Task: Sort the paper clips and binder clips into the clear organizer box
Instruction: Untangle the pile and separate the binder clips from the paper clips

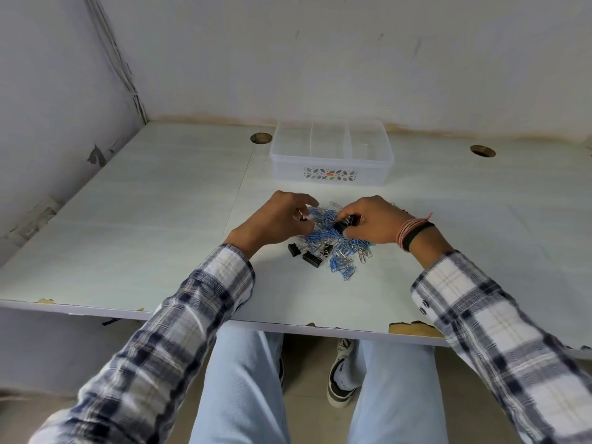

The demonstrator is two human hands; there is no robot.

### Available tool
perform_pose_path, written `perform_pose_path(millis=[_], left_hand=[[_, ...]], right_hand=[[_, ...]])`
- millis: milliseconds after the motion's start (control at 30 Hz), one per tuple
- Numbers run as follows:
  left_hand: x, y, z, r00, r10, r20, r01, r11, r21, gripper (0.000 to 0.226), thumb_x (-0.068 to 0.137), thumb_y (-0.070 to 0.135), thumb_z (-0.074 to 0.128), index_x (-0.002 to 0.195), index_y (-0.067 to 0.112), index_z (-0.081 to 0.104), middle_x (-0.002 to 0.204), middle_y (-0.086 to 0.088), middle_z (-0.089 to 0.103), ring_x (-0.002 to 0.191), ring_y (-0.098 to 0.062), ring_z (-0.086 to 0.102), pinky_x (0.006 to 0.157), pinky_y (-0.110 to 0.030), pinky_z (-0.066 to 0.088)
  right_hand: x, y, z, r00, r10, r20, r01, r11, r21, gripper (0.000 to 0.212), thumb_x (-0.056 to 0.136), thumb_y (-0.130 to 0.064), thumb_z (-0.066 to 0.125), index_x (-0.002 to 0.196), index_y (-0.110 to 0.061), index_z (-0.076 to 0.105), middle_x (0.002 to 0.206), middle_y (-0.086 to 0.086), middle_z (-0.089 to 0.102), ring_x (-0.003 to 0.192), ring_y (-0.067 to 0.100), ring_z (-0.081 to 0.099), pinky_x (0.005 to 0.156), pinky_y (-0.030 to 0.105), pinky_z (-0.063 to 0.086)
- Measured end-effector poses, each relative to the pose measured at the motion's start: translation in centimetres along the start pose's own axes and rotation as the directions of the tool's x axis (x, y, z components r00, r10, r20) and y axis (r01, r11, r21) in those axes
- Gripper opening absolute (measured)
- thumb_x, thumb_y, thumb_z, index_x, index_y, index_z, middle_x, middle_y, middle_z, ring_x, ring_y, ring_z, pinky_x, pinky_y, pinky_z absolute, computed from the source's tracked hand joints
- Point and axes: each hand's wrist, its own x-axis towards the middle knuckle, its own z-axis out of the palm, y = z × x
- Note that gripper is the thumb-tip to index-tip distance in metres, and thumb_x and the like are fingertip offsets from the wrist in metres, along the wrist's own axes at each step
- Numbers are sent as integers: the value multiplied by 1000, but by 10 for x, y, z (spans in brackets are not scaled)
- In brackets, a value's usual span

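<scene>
The right hand rests on the far right part of a tangled heap of blue and silver wire paper clips, its fingers curled in and pinching a small black metal binder clip between thumb and fingertips. A bundle of pink thread and a black band circle that wrist, just ahead of the cuff of a blue-and-white plaid shirt sleeve. The left hand sits at the far left edge of the same heap, fingers bent close together around something small and shiny; what it grips is too small to make out. Two more black binder clips lie on the near left side of the heap, just beside each other and touching the paper clips. The heap lies on the pale, faintly grained white table, roughly in the middle of it. Beyond the hands, near the back wall, stands the clear plastic organizer box with a leaf-pattern strip on its front wall; thin dividers split it into compartments, and no clips show in them. Two round cable holes pierce the table top to either side of the box. The near table edge is chipped, and below it show light blue jeans and one shoe on the floor.
</scene>
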Motion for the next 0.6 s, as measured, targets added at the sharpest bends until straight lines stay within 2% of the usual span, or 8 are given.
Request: perform_pose_path(millis=[67,167,233,267,367,467,533,600], left_hand=[[0,0,-1,999,0,-44,-3,999,-53,45,87,23,79,129,15,67,110,-5,72,85,-18,68,78,-26,57],[0,2,0,993,-58,-106,45,991,-125,39,89,28,76,126,18,69,111,0,73,87,-13,69,77,-20,56],[0,5,2,980,-147,-137,104,954,-282,32,92,25,70,121,13,72,107,-2,75,81,-13,70,76,-24,57],[0,7,2,968,-211,-134,134,891,-434,29,93,22,65,117,8,73,103,-6,76,78,-16,70,76,-29,59],[-4,14,4,922,-382,-62,184,574,-798,28,98,5,48,110,-13,68,96,-22,71,75,-25,65,73,-36,57],[-7,17,5,883,-469,31,232,378,-896,29,100,-3,43,117,-17,62,95,-27,69,70,-24,66,65,-28,57],[-7,20,6,865,-493,87,269,311,-911,26,102,1,48,118,-13,61,91,-23,67,69,-24,66,60,-26,56],[-5,23,7,863,-490,122,294,291,-910,22,102,4,52,116,-10,62,87,-20,63,71,-27,67,58,-26,57]], right_hand=[[2,-1,-1,1000,-11,14,12,1000,-21,40,89,-19,70,129,-18,68,116,9,69,86,15,57,80,22,41],[5,-2,-1,999,-33,22,34,998,-50,37,87,-19,73,124,-18,70,109,8,69,86,15,56,78,21,40],[6,-2,-2,999,-37,17,38,997,-65,36,85,-20,76,120,-14,71,103,7,69,82,15,57,75,21,40],[5,-2,-3,999,-38,13,38,997,-60,35,85,-21,77,118,-13,71,101,6,69,81,15,58,74,22,41],[1,1,-8,999,-32,-21,32,999,0,33,86,-28,76,114,-12,72,102,6,71,81,16,62,74,25,46],[-8,6,-15,996,-10,-94,18,996,86,24,86,-37,75,99,-17,75,92,-1,73,78,11,66,68,21,48],[-13,9,-18,990,26,-142,-4,988,154,23,84,-40,76,90,-18,75,83,-3,73,68,5,63,62,18,46],[-16,11,-20,983,55,-177,-20,981,190,22,82,-39,78,86,-18,74,79,-5,72,62,2,59,58,15,42]])
